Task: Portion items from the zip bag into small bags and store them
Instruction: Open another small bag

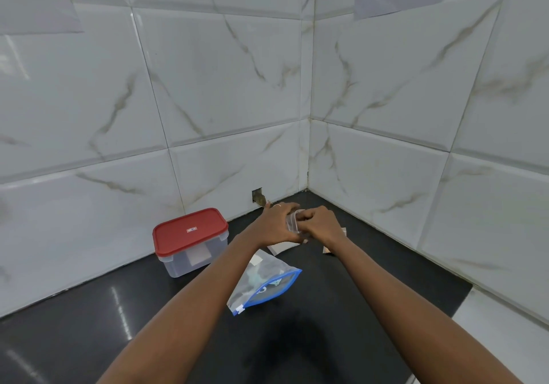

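Both forearms reach over the black counter [356, 294], where the left grip [277, 220] and right grip [322, 224] meet, both closed on a small clear bag [292, 223]. Just nearer than the grips lies the blue-edged zip bag [264, 282]. To their left stands a red-lidded container [190, 241], its label too small to read. Pale flat pieces [282, 247] lie beneath the grips. Marbled white tiles [386, 175] form the corner behind.

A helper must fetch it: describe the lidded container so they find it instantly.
Look at the black countertop by the tiled wall. A clear rectangular container stands against the wall. Only it has a red lid; the nearby zip bag is blue-edged.
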The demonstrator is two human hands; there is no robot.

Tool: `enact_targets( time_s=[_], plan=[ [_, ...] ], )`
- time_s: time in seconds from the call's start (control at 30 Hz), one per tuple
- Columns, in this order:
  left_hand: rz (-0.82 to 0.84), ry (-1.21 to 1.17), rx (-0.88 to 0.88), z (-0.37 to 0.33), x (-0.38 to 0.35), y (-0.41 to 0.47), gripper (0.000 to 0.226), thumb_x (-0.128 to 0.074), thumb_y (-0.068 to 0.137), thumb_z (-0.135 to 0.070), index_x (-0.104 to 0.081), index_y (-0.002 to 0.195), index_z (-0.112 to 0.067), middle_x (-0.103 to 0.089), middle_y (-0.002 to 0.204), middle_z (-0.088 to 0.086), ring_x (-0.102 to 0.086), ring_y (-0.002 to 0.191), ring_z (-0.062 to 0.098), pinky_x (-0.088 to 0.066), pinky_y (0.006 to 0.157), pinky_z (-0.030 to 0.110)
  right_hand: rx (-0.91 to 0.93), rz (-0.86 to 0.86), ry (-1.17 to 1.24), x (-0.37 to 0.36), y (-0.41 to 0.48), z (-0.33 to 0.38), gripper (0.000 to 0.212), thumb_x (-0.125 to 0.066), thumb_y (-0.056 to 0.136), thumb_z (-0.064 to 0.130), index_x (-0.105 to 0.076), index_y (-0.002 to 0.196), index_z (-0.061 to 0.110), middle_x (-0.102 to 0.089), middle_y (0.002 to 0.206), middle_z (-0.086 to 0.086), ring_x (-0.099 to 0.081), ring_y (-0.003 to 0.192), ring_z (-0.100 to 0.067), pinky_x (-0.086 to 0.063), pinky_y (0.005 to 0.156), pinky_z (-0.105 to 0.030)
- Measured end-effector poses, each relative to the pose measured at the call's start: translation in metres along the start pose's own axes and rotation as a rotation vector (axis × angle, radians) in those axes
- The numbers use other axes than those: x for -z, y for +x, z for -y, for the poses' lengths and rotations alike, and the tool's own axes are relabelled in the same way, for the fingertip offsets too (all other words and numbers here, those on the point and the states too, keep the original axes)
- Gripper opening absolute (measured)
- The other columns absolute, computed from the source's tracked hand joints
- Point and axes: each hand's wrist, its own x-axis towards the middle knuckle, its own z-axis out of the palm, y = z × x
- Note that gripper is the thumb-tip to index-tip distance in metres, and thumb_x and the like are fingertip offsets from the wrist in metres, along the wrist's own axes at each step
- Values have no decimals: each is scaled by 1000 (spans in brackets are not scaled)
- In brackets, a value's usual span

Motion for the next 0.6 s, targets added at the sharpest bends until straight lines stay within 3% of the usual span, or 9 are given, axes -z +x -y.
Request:
enact_targets(
  time_s=[0.07,0.13,0.27,0.43,0.6],
  plan=[
    [-12,-16,11,1,0,-4,71,-76,72,-41,-47,131,-15,-53,128,4,-47,120,19,-31,107,37,-6,17,21,-3,-2,2,27,-62,83,9,-71,109,7,-70,96,-9,-63,81,-17,-43,49,-2],
    [-8,-8,46,4,0,-8,71,-77,71,-40,-47,130,-15,-54,126,4,-49,116,19,-38,100,33,-36,32,160,-6,-4,0,26,-63,84,8,-72,108,8,-69,96,-7,-62,79,-15,-49,56,-9],
    [-31,52,176,18,-4,-19,73,-75,74,-38,-40,134,-16,-52,131,6,-51,116,20,-42,94,29,-116,-60,408,-10,-10,-9,17,-60,83,3,-74,87,12,-68,81,0,-58,73,-12,-53,70,-30],
    [117,235,174,18,-12,-36,82,-74,69,-53,-36,134,-21,-49,129,2,-51,112,18,-42,93,31,-121,-108,67,-20,-18,-27,20,-56,85,6,-75,89,6,-65,75,4,-57,72,-10,-47,73,-26],
    [274,306,180,16,-23,-55,81,-79,67,-41,-35,132,-21,-51,129,3,-53,110,19,-46,93,33,14,-199,-185,-35,-42,-36,22,-51,87,4,-73,83,0,-68,83,-9,-56,70,-12,-44,66,-21]
  ],
)
